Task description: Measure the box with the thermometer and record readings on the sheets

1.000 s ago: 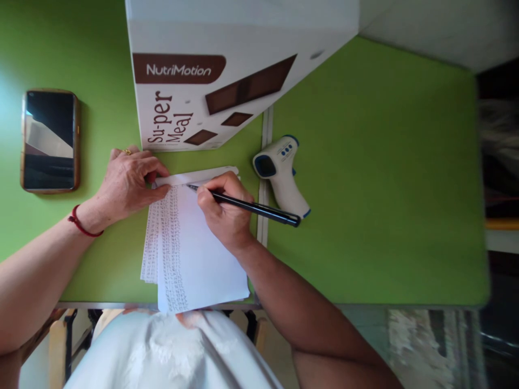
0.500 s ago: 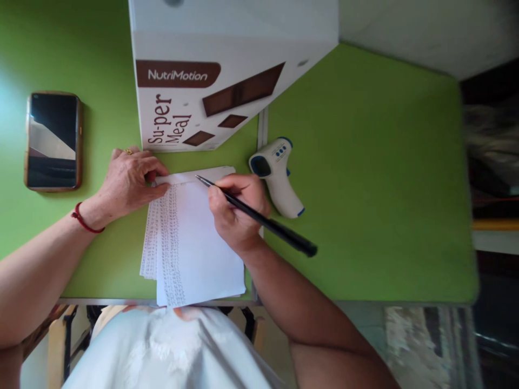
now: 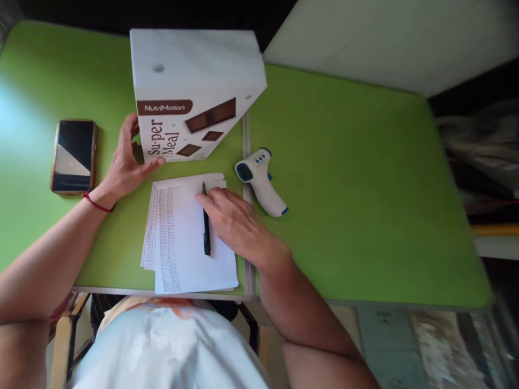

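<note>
Fingers of left hand (image 3: 126, 166) spread at box (image 3: 198, 65), tips partly hidden, right hand (image 3: 235, 221) at pen (image 3: 206, 237), grip unclear

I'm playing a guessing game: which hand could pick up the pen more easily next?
Probably the right hand: it reaches over the pen lying on the paper, while the left hand is at the white box.

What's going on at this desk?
A person's left hand is at the near left corner of the upright NutriMotion box, thumb in front. The right hand is over a black pen lying on the written-on paper sheets; whether it grips the pen isn't clear. An infrared thermometer lies right of the sheets, a smartphone left of the box.
</note>
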Demonstrator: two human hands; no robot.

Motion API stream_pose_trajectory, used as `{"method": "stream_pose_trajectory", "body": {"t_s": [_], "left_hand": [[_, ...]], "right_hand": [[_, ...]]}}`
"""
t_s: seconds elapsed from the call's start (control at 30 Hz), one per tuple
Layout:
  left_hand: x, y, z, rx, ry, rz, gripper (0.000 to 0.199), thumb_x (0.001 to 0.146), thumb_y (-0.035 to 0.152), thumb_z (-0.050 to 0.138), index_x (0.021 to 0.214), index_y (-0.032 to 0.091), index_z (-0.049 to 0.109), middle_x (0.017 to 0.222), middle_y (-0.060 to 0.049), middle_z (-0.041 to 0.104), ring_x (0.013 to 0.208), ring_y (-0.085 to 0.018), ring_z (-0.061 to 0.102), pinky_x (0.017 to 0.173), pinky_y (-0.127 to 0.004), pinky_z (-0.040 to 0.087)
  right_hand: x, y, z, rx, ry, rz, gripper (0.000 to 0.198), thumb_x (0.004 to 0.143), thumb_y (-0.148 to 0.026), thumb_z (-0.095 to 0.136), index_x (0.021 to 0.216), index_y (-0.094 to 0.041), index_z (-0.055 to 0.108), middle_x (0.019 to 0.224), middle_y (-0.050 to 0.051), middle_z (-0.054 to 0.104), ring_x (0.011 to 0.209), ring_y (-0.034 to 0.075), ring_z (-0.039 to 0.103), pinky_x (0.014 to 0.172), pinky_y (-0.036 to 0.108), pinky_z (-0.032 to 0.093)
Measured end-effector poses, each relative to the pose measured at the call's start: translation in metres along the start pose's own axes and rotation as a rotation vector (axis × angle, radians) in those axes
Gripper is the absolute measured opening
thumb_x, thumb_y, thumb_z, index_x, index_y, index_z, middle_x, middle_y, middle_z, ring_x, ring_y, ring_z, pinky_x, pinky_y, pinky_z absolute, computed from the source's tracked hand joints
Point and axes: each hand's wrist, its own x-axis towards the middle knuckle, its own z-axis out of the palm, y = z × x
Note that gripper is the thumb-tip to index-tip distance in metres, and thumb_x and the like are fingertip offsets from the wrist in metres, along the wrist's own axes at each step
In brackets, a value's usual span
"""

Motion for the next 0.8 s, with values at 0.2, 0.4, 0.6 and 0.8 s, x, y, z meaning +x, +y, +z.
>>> {"method": "stream_pose_trajectory", "body": {"t_s": [0.2,0.4,0.6,0.8], "left_hand": [[0.004,-0.008,0.001,0.106,0.070,-0.012,0.075,0.086,0.066,0.079,0.143,0.027,0.051,0.139,-0.015,0.063,0.136,-0.037,0.057,0.111,-0.051,0.052],[0.004,-0.005,0.001,-0.113,0.104,-0.006,0.081,0.089,0.080,0.066,0.145,0.024,0.050,0.139,-0.018,0.065,0.128,-0.034,0.067,0.100,-0.047,0.059],[0.002,0.004,0.002,-0.162,0.124,0.012,0.077,0.090,0.083,0.063,0.137,0.022,0.057,0.126,-0.015,0.072,0.118,-0.032,0.071,0.095,-0.046,0.060],[-0.008,0.008,-0.001,0.085,0.135,0.003,0.065,0.102,0.079,0.044,0.126,0.023,0.065,0.109,-0.013,0.075,0.100,-0.030,0.071,0.083,-0.043,0.058]], "right_hand": [[-0.005,0.029,-0.010,0.021,0.158,0.197,0.038,0.099,-0.009,0.057,0.134,-0.018,0.068,0.110,0.014,0.071,0.096,0.027,0.067,0.081,0.041,0.057],[-0.013,0.084,0.007,0.046,0.106,0.627,0.048,0.090,-0.049,0.078,0.119,-0.013,0.067,0.110,0.021,0.070,0.090,0.031,0.069,0.075,0.046,0.059],[-0.001,0.090,0.017,0.219,0.161,0.811,0.025,0.083,-0.041,0.079,0.078,-0.020,0.067,0.070,0.005,0.065,0.064,0.021,0.061,0.063,0.036,0.051],[0.021,0.055,0.003,0.916,0.658,0.614,0.036,0.078,-0.055,0.069,0.092,-0.022,0.063,0.078,0.003,0.067,0.067,0.019,0.062,0.062,0.035,0.051]]}}
